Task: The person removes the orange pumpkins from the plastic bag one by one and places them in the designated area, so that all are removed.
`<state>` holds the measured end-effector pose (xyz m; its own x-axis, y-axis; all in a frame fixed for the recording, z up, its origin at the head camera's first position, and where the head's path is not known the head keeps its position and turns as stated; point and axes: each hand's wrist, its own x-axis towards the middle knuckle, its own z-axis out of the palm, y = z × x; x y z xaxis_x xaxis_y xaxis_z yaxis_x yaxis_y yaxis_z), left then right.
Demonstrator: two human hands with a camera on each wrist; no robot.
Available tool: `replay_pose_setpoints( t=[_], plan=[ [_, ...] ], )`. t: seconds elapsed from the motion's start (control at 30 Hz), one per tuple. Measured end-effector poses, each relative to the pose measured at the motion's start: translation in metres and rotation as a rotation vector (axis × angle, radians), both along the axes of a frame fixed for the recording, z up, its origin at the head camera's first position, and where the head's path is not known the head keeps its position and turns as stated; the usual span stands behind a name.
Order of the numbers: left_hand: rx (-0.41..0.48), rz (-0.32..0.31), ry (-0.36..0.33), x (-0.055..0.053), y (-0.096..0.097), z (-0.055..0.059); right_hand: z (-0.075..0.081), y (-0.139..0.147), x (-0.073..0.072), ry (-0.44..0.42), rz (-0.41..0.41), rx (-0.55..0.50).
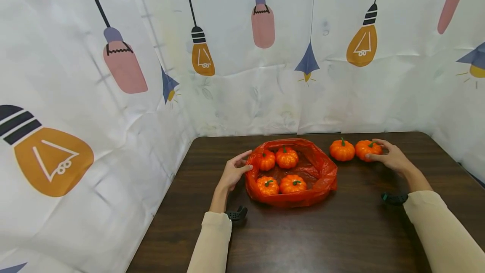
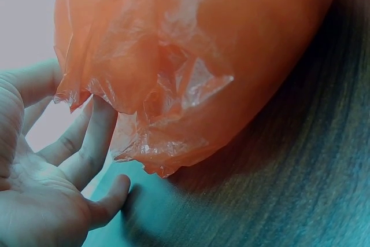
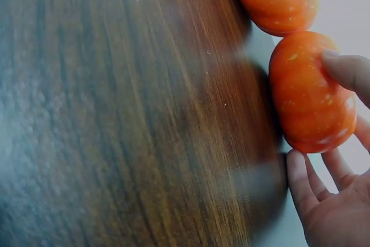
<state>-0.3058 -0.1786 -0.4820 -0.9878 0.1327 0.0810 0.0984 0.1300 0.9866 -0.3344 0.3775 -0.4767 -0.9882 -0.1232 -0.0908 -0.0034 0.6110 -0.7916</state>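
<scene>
A red plastic bag (image 1: 326, 176) sits wide open on the table, its rim rolled outward. Inside it lie several small orange pumpkins (image 1: 286, 157) with green stems. My left hand (image 1: 232, 175) holds the bag's left rim between thumb and fingers; the left wrist view shows the crinkled bag edge (image 2: 156, 143) by the fingers. To the right of the bag, two more small pumpkins stand side by side, touching. My right hand (image 1: 394, 159) grips the right-hand pumpkin (image 3: 309, 96), thumb on its side and fingers around it. The other pumpkin (image 1: 342, 150) is left of it.
The dark brown wooden table (image 1: 303, 239) reaches to a patterned white cloth (image 1: 242, 104) hanging behind and at both sides. Each wrist wears a black strap (image 1: 236, 214).
</scene>
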Motion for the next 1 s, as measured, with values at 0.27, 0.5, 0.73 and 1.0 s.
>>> replay_pose_setpoints(
  t=[0.27, 0.5, 0.73, 1.0],
  plan=[
    [-0.008, 0.004, 0.000, 0.000, 0.000, 0.000, -0.002, 0.001, -0.003, -0.017, -0.011, -0.038],
    [0.003, 0.004, -0.002, 0.000, 0.001, 0.000, -0.004, 0.001, -0.004, -0.025, -0.024, -0.065],
    [-0.010, 0.008, -0.002, 0.000, 0.001, 0.000, -0.003, 0.000, -0.001, -0.030, -0.030, -0.082],
    [-0.010, 0.007, -0.004, -0.001, 0.001, 0.000, 0.010, -0.005, 0.017, 0.064, -0.104, -0.036]
  ],
)
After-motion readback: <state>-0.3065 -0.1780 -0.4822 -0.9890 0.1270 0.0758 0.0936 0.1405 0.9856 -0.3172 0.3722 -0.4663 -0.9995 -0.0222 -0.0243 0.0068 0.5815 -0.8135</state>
